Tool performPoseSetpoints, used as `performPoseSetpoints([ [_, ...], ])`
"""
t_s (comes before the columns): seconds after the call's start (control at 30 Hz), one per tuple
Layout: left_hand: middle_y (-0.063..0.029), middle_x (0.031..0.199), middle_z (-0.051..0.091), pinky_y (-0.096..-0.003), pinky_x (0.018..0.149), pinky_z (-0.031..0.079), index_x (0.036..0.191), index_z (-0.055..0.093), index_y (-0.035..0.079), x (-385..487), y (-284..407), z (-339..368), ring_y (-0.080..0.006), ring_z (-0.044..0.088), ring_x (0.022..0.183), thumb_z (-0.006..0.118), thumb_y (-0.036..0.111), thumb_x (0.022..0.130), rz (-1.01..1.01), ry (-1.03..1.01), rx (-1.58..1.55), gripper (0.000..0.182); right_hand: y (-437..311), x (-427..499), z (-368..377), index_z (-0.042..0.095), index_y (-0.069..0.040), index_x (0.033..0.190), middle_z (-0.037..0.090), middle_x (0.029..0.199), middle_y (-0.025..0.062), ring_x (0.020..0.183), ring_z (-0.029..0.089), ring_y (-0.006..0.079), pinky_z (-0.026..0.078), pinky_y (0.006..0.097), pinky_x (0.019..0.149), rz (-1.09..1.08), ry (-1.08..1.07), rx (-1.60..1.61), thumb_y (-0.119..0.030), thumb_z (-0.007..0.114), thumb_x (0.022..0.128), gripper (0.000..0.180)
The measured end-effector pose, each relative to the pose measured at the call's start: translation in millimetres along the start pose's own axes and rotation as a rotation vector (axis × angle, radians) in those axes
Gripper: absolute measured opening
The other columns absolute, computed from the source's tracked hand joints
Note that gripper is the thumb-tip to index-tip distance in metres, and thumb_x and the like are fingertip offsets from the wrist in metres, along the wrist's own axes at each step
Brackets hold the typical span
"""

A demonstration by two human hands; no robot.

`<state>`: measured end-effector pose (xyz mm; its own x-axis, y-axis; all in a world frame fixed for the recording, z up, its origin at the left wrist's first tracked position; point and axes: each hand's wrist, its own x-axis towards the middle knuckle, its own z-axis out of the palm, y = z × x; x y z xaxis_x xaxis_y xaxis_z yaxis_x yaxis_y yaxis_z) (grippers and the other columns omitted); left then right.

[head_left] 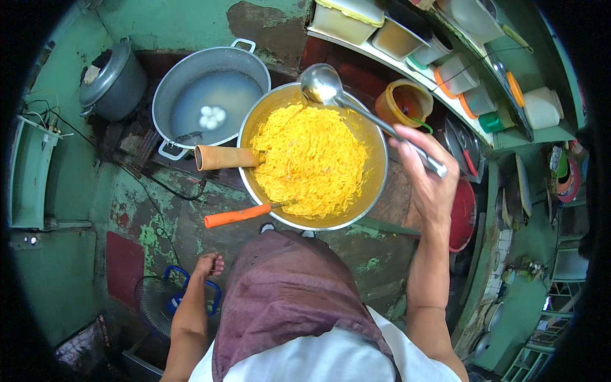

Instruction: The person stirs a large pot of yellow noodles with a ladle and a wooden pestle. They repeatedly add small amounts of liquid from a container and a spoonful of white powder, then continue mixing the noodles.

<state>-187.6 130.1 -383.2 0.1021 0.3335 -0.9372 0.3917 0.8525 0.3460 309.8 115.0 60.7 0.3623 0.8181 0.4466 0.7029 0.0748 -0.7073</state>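
Observation:
My right hand (433,193) grips the handle of a metal ladle (321,85). The ladle's bowl is over the far rim of a large metal pot (377,191), which holds a heap of yellow rice (310,160). Two handled utensils stick into the rice at its left side. One has a thick tan handle (226,158), the other an orange handle (237,216); their working ends are buried or partly hidden. My left hand (209,264) hangs low beside my maroon apron (286,291), holding nothing, its fingers loosely curled and a little apart.
Left of the rice stands a wide pot (160,102) of cloudy liquid with several white eggs (211,117). Farther left is a lidded pot (117,90). A yellowish tub (382,102) sits below a shelf (365,47) of containers. A fan (150,305) stands near my left arm.

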Motion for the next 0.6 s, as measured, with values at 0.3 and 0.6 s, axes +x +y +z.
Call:
performPoseSetpoints([
  [0.3, -0.0071, 0.088, 0.07, -0.0371, 0.063, 0.058, 0.107, 0.064, 0.006, 27.2, 27.0, 12.6, -0.0195, 0.068, 0.072, 0.053, 0.035, 0.099, 0.035, -0.076, 0.0, 0.032, -34.4, -16.4, -90.0, 0.072, 0.002, 0.109, 0.073, 0.091, 0.0137, 0.086, 0.065, 0.0229, 0.049, 0.0334, 0.081, -0.258, 0.002, -0.358, -0.001, 0.069, 0.083, 0.026],
  [0.6, -0.0064, 0.095, 0.07, -0.0312, 0.068, 0.056, 0.112, 0.063, 0.005, -21.6, 144.4, -7.0, -0.016, 0.067, 0.075, 0.054, 0.026, 0.1, 0.625, 0.076, -0.183, 0.026, 12.1, 22.9, -79.5, 0.074, -0.003, 0.108, 0.071, 0.103, 0.0131, 0.097, 0.067, 0.0244, 0.05, 0.034, 0.089, -0.396, 0.223, -0.506, 0.004, 0.067, 0.086, 0.024],
])
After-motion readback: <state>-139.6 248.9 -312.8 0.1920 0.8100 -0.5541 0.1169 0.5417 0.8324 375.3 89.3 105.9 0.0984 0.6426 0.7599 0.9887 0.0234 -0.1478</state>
